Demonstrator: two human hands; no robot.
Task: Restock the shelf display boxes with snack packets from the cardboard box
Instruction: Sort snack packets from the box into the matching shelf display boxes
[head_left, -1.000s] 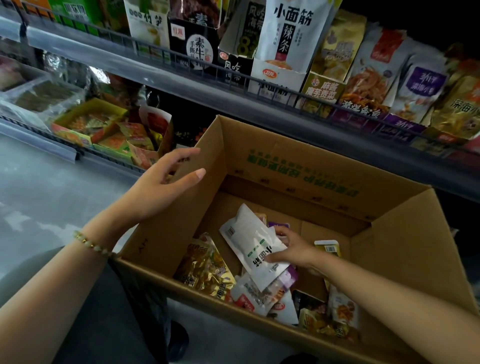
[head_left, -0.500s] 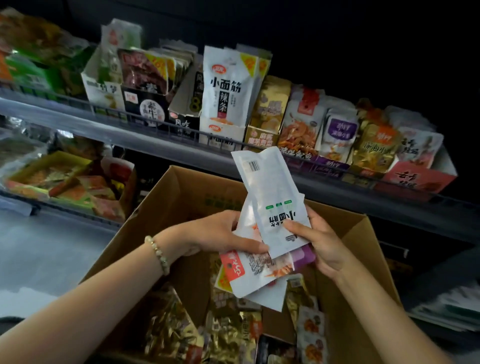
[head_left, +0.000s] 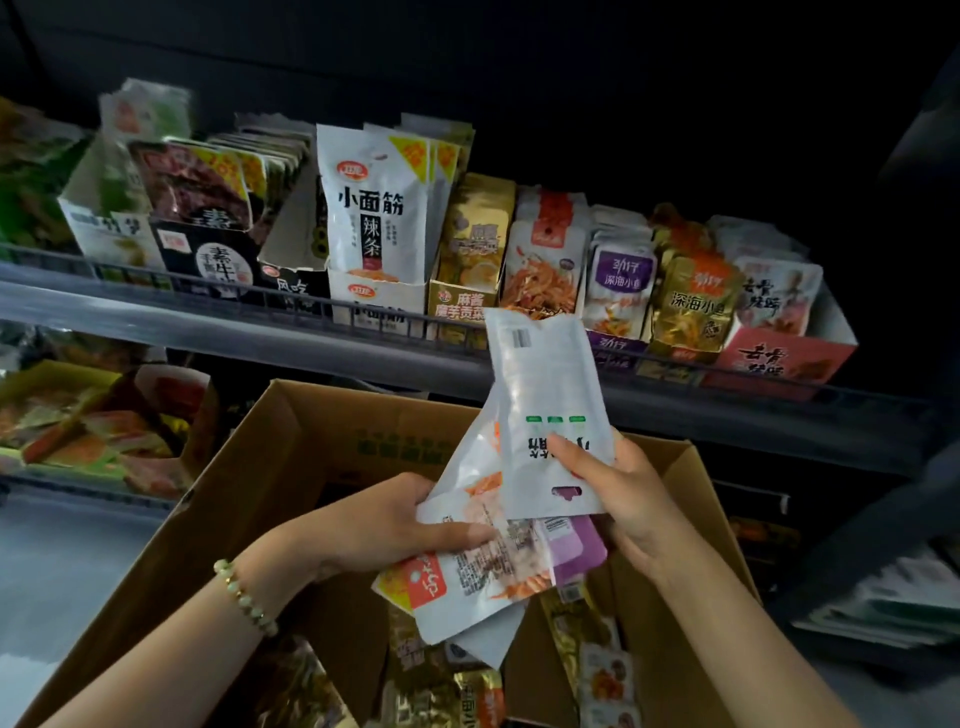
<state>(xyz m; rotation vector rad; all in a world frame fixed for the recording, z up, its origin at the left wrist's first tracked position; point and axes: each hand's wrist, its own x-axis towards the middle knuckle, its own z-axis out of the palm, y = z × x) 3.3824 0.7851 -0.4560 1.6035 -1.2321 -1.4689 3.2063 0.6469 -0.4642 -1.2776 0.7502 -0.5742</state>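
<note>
**Several packets in hand, sorting above the box**

Left hand (head_left: 395, 525) pinching orange-printed packets (head_left: 467, 571); right hand (head_left: 618, 493) gripping white packet (head_left: 545, 415), upside down, over cardboard box (head_left: 249, 499). Probably sorting step. Next: turn upright, slide into matching white display box (head_left: 374, 304) on shelf (head_left: 260, 343). Wire rail (head_left: 156, 283) and standing packets crowding the slot.

Both bare forearms reach up and forward, converging in front of the body. The left hand (head_left: 395, 525) is curled closed, thumb lying across the top, its wrist wearing a beaded bracelet (head_left: 244, 597). The right hand (head_left: 618, 493) is clenched too, thumb pressed forward, palm facing left.
</note>
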